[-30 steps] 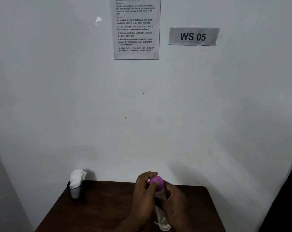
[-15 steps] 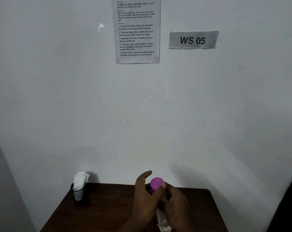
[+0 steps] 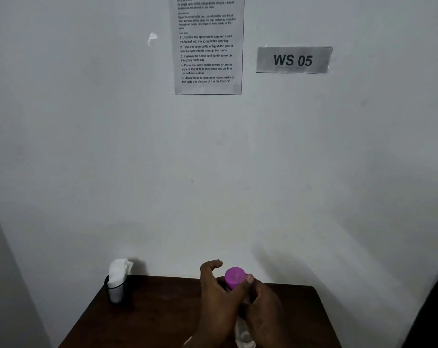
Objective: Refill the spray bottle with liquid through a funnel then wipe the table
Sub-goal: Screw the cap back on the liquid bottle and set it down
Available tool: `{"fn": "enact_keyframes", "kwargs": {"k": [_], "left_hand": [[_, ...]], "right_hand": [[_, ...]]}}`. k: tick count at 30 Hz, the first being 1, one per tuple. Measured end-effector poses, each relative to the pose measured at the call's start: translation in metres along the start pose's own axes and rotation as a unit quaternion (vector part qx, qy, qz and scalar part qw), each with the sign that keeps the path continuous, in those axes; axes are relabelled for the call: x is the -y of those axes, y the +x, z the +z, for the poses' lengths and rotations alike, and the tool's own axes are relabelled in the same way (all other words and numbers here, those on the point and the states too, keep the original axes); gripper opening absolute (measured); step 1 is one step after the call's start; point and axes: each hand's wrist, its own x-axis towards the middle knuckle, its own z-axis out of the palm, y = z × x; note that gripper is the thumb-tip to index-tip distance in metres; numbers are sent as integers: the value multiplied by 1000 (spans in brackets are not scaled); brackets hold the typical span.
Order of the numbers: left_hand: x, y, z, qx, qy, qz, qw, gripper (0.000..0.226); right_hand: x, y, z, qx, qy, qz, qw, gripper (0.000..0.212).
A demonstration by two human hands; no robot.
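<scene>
A table (image 3: 162, 320) stands against the wall (image 3: 87, 172). At the back left corner of the table sits a holder (image 3: 116, 290) with tissues (image 3: 119, 270) sticking up out of it. Near the middle of the table is a bottle (image 3: 243, 332) with a cap (image 3: 235, 277) on top. The left hand (image 3: 219, 300) is on its left side and the right hand (image 3: 263, 312) is on its right side. High on the wall hangs a paper (image 3: 208, 46), and a sign (image 3: 293, 60) is to the right of it
</scene>
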Motion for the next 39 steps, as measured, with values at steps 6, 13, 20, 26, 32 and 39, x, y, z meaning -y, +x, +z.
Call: {"fn": "enact_keyframes", "kwargs": {"k": [6, 13, 20, 26, 32, 39], "left_hand": [[2, 4, -3, -6, 8, 24, 1000, 39], [1, 8, -8, 3, 10, 9, 1000, 70], [-4, 13, -20, 11, -2, 15, 1000, 37], [-13, 15, -27, 29, -47, 5, 998, 41], [-11, 19, -32, 16, -17, -17, 1000, 66], [-6, 25, -36, 23, -68, -27, 997, 37]], "right_hand": [[4, -1, 8, -2, 17, -5, 1000, 13], [10, 5, 11, -8, -45, 25, 999, 38], [15, 5, 22, -6, -56, 21, 998, 22], [21, 9, 24, -2, -38, 37, 999, 23], [21, 9, 32, -7, -57, 32, 998, 25], [24, 15, 44, -30, -53, 48, 997, 14]]}}
